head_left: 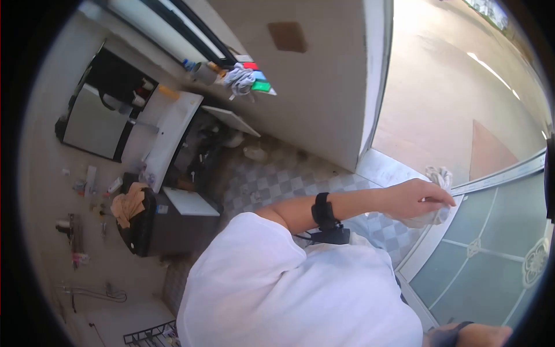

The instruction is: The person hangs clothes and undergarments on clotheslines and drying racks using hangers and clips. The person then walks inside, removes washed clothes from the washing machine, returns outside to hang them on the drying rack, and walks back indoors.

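Note:
My left hand reaches out to the right of the view, its fingers closed round a crumpled whitish cloth. Parts of the cloth stick out above and below the fingers. It is close to the white frame of a glass door; whether it touches the frame I cannot tell. My right hand shows only in part at the bottom right edge, beside the lower door panel, with a dark band at the wrist. Its fingers are not visible.
To the left stand a black washing-machine-like box with a brown cloth on it, a white counter and a mirror. Grey checkered tiles cover the floor. A ledge holds a striped cloth. A doorway opens outside.

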{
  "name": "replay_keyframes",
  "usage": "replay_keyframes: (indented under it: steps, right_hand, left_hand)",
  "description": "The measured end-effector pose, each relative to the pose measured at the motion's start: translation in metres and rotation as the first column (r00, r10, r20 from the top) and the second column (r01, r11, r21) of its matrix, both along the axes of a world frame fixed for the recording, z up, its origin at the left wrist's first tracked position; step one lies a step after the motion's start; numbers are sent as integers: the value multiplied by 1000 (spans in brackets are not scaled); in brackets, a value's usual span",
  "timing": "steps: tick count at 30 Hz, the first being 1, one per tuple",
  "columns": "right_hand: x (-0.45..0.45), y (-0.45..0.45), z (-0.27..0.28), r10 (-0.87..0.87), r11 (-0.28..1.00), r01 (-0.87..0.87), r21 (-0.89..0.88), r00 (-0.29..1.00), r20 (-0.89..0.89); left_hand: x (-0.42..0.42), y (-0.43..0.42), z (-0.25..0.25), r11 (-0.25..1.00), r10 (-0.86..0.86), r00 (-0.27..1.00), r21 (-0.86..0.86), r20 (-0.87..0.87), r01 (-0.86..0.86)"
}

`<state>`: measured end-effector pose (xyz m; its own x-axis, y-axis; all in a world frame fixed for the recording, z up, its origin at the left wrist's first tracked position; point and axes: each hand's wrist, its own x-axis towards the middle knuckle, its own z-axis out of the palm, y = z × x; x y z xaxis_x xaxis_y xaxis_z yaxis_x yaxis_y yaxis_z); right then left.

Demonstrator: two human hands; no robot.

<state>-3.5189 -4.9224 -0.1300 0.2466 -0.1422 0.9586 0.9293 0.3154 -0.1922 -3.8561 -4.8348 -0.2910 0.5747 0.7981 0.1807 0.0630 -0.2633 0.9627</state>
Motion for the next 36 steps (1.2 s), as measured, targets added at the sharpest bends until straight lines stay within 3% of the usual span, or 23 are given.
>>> replay_keyframes:
  steps: [1, 2, 3, 4, 6, 7, 10, 12, 13, 15, 16, 19, 21, 23, 25, 27, 29, 30, 32, 33, 34, 35, 36]
  right_hand:
    - [22, 36, -31, -512, 837, 503, -216, 859, 18]
    - [16, 67, -51, 20, 859, -12, -512, 1000, 11]
    - [16, 99, -72, 487, 541, -442, -716, 858, -162]
    - [-3, 127, -83, 532, 336, -505, -795, 798, -282]
    - [-40, 184, -105, 478, -98, -533, -840, 716, -510]
    - [-39, 215, -124, 435, -199, -690, -696, 575, -693]
    - [-13, 307, -140, 290, -160, -764, -625, 569, -770]
    - [19, 378, -156, 261, -174, -896, -409, 358, -896]
    - [35, 414, -153, 234, -136, -842, -521, 484, -843]
    - [54, 489, -153, 259, -112, -868, -484, 445, -858]
    - [59, 522, -146, 305, -47, -893, -447, 413, -858]
    - [76, 619, -141, 351, -85, -901, -426, 374, -859]
    - [93, 675, -138, 380, -103, -882, -461, 393, -837]
    - [108, 723, -134, 451, -45, -781, -623, 541, -710]
    - [116, 771, -124, 396, -15, -712, -702, 640, -658]
    - [129, 818, -119, 322, 16, -638, -770, 732, -600]
    - [148, 873, -122, 396, -53, -810, -584, 520, -757]
    - [158, 898, -126, 389, -35, -811, -584, 527, -755]
    - [186, 960, -135, 340, -167, -976, -137, 74, -938]
    - [197, 995, -143, 345, -130, -981, -142, 89, -934]
    - [207, 1030, -151, 251, -110, -994, -2, -26, -968]
    - [221, 1063, -155, 162, -75, -988, 133, -144, -976]
    - [238, 1098, -159, 174, -36, -992, 125, -129, -976]
  left_hand:
    - [10, 29, 8, 999, -39, 999, 2, 12, 39]
    - [22, 61, 16, 999, -38, 998, 33, 50, 37]
    - [41, 93, 23, 996, -67, 992, 67, 104, 60]
    - [55, 122, 29, 989, -144, 961, 4, 238, 147]
    - [76, 180, 46, 963, -232, 925, -62, 302, 261]
    - [88, 207, 49, 958, -246, 907, -54, 342, 281]
    - [115, 296, 45, 964, -242, 918, -28, 314, 263]
    - [130, 366, 33, 999, 24, 965, -46, 263, -12]
    - [135, 398, 29, 997, 40, 966, -69, 257, -23]
    - [141, 465, 28, 946, 298, 946, -175, 130, -274]
    - [143, 487, 35, 943, 311, 942, -167, 124, -289]
    - [151, 561, 37, 887, 426, 905, -206, 14, -414]
    - [159, 609, 28, 756, 631, 760, 341, -153, -559]
    - [168, 658, 17, 741, 649, 750, 329, -129, -585]
    - [173, 708, 14, 718, 673, 733, 321, -96, -617]
    - [181, 758, 18, 718, 692, 648, 402, -319, -569]
    - [190, 811, 24, 789, 598, 744, 381, -299, -482]
    - [196, 842, 23, 848, 491, 826, 367, -276, -381]
    - [218, 926, 2, 896, 356, 919, 340, -169, -284]
    - [232, 972, -12, 930, 222, 973, 314, -64, -191]
    - [250, 1017, -24, 936, 181, 981, 317, -62, -153]
    - [273, 1060, -34, 988, 18, 996, -154, 82, -5]
    - [297, 1105, -42, 799, -68, 962, -562, 265, 211]
